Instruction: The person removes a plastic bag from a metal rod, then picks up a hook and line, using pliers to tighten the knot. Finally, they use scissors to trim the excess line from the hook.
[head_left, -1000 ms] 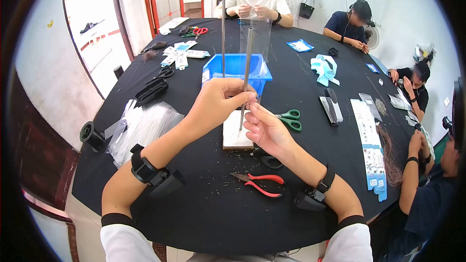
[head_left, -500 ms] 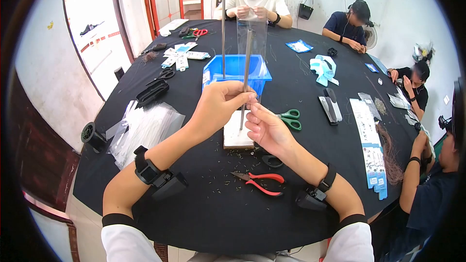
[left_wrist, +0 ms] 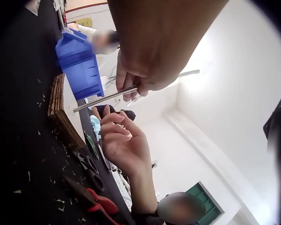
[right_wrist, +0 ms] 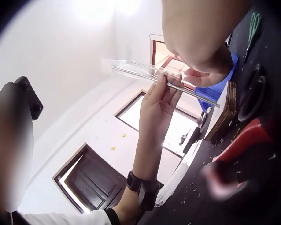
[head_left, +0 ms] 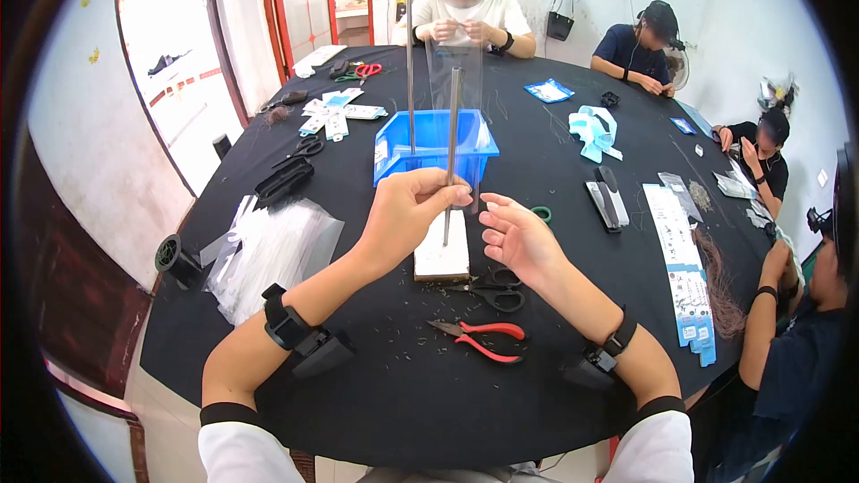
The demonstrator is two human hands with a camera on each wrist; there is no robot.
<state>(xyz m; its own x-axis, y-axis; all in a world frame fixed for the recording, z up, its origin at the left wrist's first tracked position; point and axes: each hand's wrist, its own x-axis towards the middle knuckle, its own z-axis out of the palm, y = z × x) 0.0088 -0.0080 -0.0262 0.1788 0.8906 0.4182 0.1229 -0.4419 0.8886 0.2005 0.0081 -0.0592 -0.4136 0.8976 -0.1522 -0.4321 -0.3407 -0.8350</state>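
My left hand (head_left: 403, 215) grips an upright metal rod (head_left: 453, 125), thumb and fingertips on it above a white-topped layered block (head_left: 438, 259). The rod's foot stands on the block, as the left wrist view also shows. A clear plastic sheet (head_left: 440, 80) rises beside the rod; in the right wrist view the clear film (right_wrist: 126, 69) runs along the rod to my left fingers. My right hand (head_left: 528, 237) is just right of the rod, apart from it, fingers loosely bent with nothing visible in them. A second metal rod (head_left: 411, 72) stands farther back.
A blue bin (head_left: 474, 139) stands behind the block. Red-handled pliers (head_left: 483, 331) and black scissors (head_left: 501, 295) lie in front, among small clippings. Clear plastic sleeves (head_left: 268, 259) are at left, a stapler (head_left: 608, 201) at right. Other people sit around the table.
My right hand has parted from the left fingertips and moved right. The left hand still holds the rod. The head view has tilted slightly up.
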